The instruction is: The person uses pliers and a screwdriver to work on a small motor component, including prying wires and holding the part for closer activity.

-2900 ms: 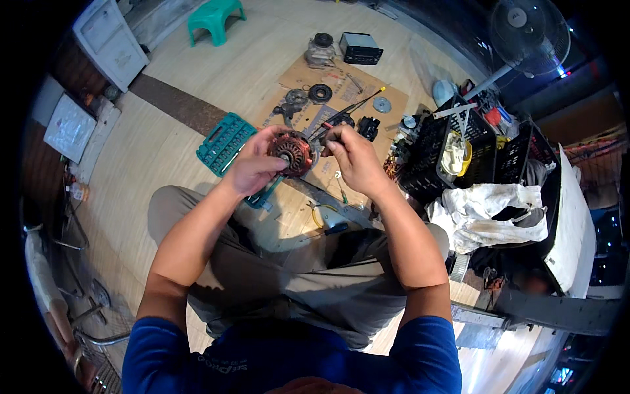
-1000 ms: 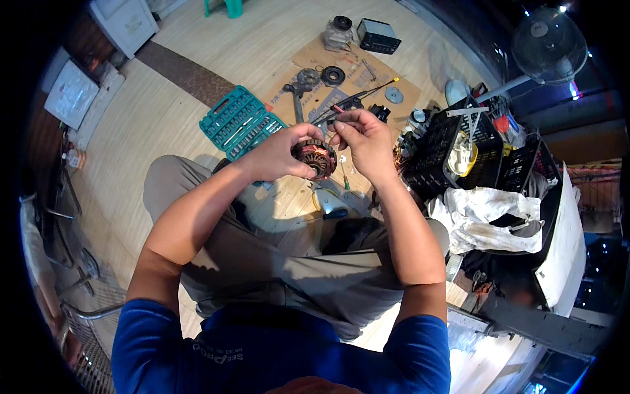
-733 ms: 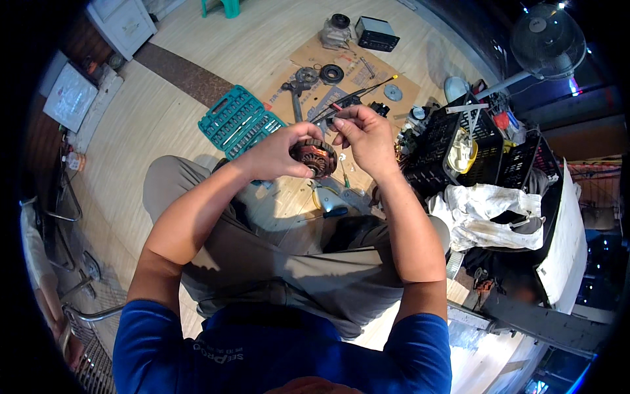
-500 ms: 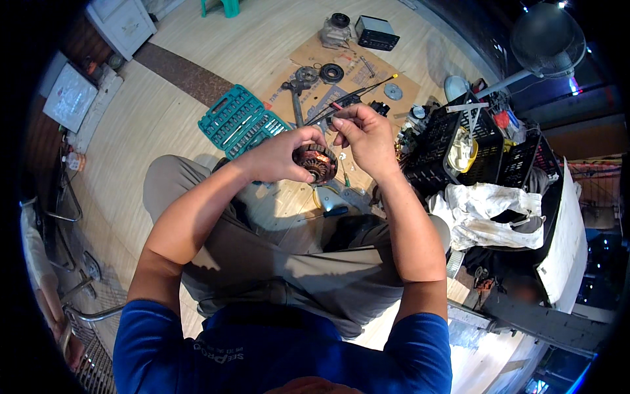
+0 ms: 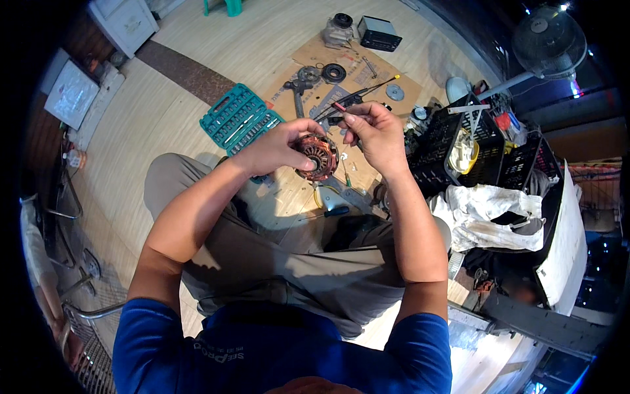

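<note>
My left hand [image 5: 282, 148] grips a round copper-wound motor core [image 5: 316, 157], thumb across its face and fingers over the far edge. Its slotted, ringed face is tilted up toward me. To the right of it, my right hand [image 5: 374, 134] is closed in a pinch, apart from the core. Whatever lies between those fingertips is too small to make out. Just beyond them shows a small red item [image 5: 339, 106]; I cannot tell whether the fingers touch it. Past my hands lie a hammer [image 5: 298, 98] and a black cable-like piece [image 5: 371, 88] on the cardboard [image 5: 410, 88].
A green socket set case [image 5: 230, 105] lies open at the left. Round metal parts, a black ring [image 5: 333, 73] and a boxy black unit [image 5: 379, 34] sit farther off. Black crates [image 5: 430, 148], a white cloth [image 5: 489, 213] and a fan [image 5: 548, 43] stand at right. A screwdriver [image 5: 336, 211] lies nearer.
The motor core has been turned so its flat face shows more toward me, and my left thumb now lies on that face. My right hand has drawn slightly away to the right.
</note>
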Demonstrator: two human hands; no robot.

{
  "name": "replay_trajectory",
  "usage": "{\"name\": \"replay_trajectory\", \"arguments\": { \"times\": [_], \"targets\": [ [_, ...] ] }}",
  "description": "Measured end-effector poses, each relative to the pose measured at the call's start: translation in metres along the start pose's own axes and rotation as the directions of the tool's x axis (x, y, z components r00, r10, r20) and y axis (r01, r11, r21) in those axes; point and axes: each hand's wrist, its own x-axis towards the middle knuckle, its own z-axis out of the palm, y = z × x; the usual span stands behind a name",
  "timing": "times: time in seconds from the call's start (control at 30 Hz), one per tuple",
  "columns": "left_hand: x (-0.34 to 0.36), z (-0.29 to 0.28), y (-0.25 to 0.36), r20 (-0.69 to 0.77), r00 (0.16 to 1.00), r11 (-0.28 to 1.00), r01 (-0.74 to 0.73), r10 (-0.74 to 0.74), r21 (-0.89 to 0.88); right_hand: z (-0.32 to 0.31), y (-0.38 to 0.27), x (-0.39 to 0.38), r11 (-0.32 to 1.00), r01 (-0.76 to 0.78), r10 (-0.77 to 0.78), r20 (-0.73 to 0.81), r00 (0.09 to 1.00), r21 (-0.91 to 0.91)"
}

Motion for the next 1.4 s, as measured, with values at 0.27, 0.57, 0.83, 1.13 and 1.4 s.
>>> {"name": "replay_trajectory", "arguments": {
  "times": [0.27, 0.57, 0.83, 1.13, 1.4],
  "targets": [
    [0.0, 0.0, -0.002, 0.001, 1.0, 0.999, -0.013, 0.013, -0.043, -0.001, 0.004, 0.003, 1.0, -0.007, 0.007, 0.002, 1.0, -0.018],
    [-0.001, 0.005, 0.001, -0.054, 0.998, 0.999, -0.036, 0.037, 0.02, -0.007, 0.012, 0.007, 0.998, -0.037, 0.037, 0.005, 0.999, 0.05],
    [0.005, -0.004, -0.009, -0.117, 0.993, 1.0, 0.003, -0.006, -0.026, 0.002, 0.033, 0.002, 0.978, -0.201, 0.189, 0.173, 0.967, 0.05],
    [0.005, -0.031, -0.014, -0.07, 0.997, 0.917, -0.012, -0.017, -0.398, 0.011, 0.038, 0.004, 0.974, -0.144, 0.133, 0.074, 0.988, 0.176],
    [0.016, 0.006, -0.013, -0.39, 0.901, 0.846, -0.353, 0.192, -0.399, 0.031, 0.037, 0.008, 0.936, 0.007, 0.073, -0.212, 0.974, 0.352]
  ]
}}
